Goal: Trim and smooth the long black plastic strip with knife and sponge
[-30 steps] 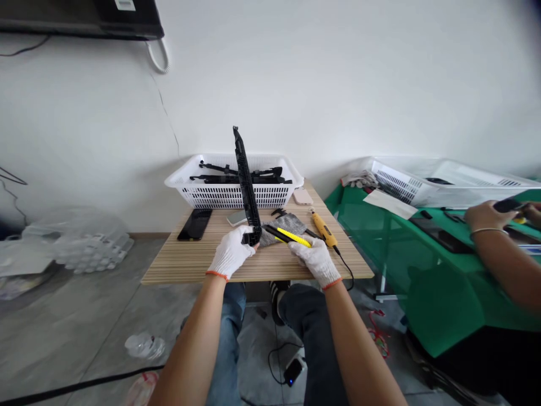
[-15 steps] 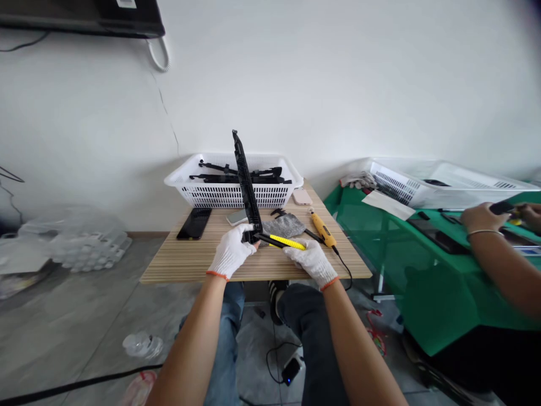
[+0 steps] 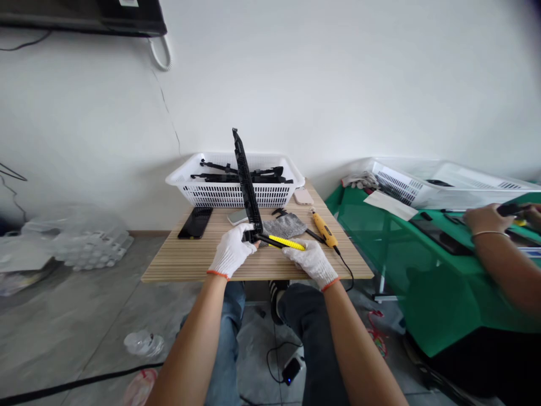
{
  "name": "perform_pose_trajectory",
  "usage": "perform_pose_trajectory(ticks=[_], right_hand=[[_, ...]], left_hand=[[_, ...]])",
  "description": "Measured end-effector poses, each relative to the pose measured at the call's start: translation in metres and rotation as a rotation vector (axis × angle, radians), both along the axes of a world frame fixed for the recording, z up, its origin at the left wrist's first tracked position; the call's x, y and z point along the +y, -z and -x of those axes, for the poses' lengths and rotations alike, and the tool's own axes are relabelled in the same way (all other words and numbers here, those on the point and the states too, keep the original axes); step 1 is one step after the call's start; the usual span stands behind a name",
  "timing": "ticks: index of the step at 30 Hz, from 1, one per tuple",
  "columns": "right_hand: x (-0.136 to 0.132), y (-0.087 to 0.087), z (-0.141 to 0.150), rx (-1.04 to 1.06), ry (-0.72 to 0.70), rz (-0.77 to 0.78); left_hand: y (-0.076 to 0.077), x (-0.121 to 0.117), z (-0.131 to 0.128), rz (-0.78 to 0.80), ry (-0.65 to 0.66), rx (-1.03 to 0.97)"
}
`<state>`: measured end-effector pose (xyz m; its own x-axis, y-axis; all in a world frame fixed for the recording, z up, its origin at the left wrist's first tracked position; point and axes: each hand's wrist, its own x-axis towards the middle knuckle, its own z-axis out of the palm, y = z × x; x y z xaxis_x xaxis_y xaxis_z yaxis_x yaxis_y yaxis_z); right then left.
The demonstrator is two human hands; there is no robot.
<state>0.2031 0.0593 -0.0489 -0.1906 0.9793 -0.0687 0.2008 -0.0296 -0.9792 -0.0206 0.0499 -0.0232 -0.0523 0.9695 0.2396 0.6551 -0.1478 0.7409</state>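
My left hand (image 3: 233,248), in a white knit glove with an orange cuff, is closed around the lower end of a long black plastic part (image 3: 245,183). The part stands upright, leaning a little left, in front of the white basket. In my right hand (image 3: 311,260), gloved the same way, is a slim black tool with a yellow ribbed grip (image 3: 287,242). Its far end meets the bottom of the part beside my left fingers; the exact contact is too small to tell. A grey cloth (image 3: 285,224) lies on the table (image 3: 181,265) behind the tool.
The white basket (image 3: 228,196) holds several black parts. A yellow corded rotary tool (image 3: 324,228) lies at right, a black phone (image 3: 195,223) at left, a pale phone (image 3: 303,196) at the back. A co-worker's hand (image 3: 488,219) works over a green-covered table (image 3: 376,237).
The whole view has shifted very slightly. Both my hands keep their hold, with the tool end still at the base of the part.
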Motion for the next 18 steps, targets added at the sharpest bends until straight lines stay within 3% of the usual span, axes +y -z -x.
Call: perform_pose_trajectory(ticks=[12, 18], right_hand=[[-0.0031, 0.0044, -0.0024, 0.148, -0.091, -0.049], [-0.0017, 0.0021, -0.0033, 0.193, -0.09, 0.004]], left_hand=[[0.0074, 0.0061, -0.0028, -0.047, 0.063, -0.195], [0.0042, 0.0029, -0.003, -0.003, 0.002, -0.057]])
